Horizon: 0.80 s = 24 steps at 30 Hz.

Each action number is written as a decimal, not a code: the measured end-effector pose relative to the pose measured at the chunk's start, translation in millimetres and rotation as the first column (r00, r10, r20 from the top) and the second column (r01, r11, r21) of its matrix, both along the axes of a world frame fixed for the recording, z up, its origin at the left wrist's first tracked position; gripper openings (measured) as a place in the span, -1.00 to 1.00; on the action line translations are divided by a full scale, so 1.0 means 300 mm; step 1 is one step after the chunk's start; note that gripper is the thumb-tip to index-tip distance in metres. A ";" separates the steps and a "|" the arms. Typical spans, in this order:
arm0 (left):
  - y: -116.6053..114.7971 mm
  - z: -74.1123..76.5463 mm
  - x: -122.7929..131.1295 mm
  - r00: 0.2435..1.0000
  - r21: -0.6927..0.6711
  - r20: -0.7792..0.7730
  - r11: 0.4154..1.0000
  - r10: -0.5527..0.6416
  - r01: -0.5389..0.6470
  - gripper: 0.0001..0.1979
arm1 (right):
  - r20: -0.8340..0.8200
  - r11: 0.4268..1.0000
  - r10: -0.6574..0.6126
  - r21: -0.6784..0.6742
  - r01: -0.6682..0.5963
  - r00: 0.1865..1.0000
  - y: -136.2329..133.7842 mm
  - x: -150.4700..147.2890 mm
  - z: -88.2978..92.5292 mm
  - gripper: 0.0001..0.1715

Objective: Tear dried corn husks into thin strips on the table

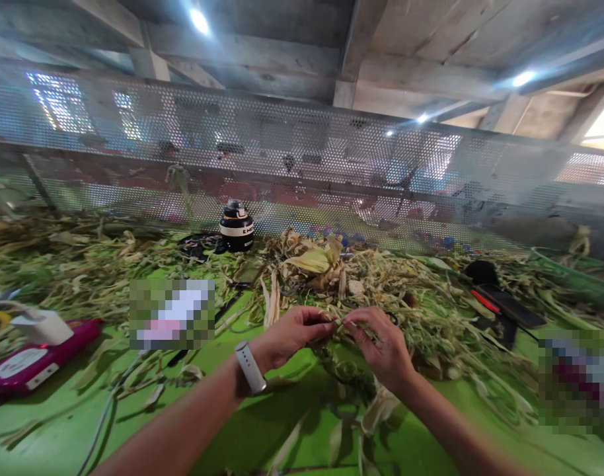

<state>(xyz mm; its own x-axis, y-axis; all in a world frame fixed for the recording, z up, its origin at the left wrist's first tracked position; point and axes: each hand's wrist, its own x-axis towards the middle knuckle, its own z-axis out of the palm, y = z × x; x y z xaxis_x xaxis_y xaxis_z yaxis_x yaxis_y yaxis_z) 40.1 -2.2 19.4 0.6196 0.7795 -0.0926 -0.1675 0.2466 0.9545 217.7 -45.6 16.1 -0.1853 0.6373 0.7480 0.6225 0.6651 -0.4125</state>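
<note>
Both of my hands meet over a heap of dried corn husks and stalks [361,277] on a green table [262,430]. My left hand [295,334], with a white band on its wrist, pinches a thin dry husk strip [339,322] between thumb and fingers. My right hand [381,347] pinches the same strip from the other side, fingertips almost touching the left ones. Dark stems hang down under the hands.
A black and white jar [236,227] stands at the back by a perforated metal screen [302,152]. A magenta device [34,360] with a white charger lies at the left. A dark tool with a red stripe [500,301] and a green bin [574,277] sit at the right.
</note>
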 end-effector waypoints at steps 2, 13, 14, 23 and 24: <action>0.000 0.001 0.001 1.000 0.001 0.004 1.000 0.004 -0.004 -0.67 | -0.018 1.000 0.009 -0.030 -0.010 1.000 0.000 0.004 0.000 -0.93; 0.000 -0.002 -0.004 0.999 -0.052 0.034 0.999 -0.007 0.009 -0.62 | -0.003 0.996 0.065 -0.069 -0.065 0.998 0.002 0.013 0.002 -0.92; -0.001 -0.001 -0.005 1.000 -0.050 0.028 0.999 -0.007 0.008 -0.62 | -0.001 0.995 0.071 -0.066 -0.071 0.997 0.003 0.014 0.001 -0.93; 0.005 0.005 -0.018 0.999 -0.030 -0.005 0.999 -0.042 0.042 -0.68 | 0.028 0.994 0.108 -0.020 -0.107 0.994 -0.004 0.011 0.023 -0.93; 0.006 0.006 -0.019 0.999 -0.038 -0.004 0.999 -0.039 0.038 -0.69 | 0.046 0.993 0.115 -0.007 -0.115 0.992 -0.007 0.012 0.029 -0.93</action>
<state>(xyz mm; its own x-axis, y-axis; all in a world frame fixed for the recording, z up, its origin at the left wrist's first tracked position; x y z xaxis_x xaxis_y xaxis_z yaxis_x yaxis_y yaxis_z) 34.4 -0.6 21.3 0.6484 0.7509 -0.1252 -0.1523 0.2891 0.9451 221.3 -47.6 24.7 -0.2919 0.6129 0.7343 0.5607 0.7316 -0.3877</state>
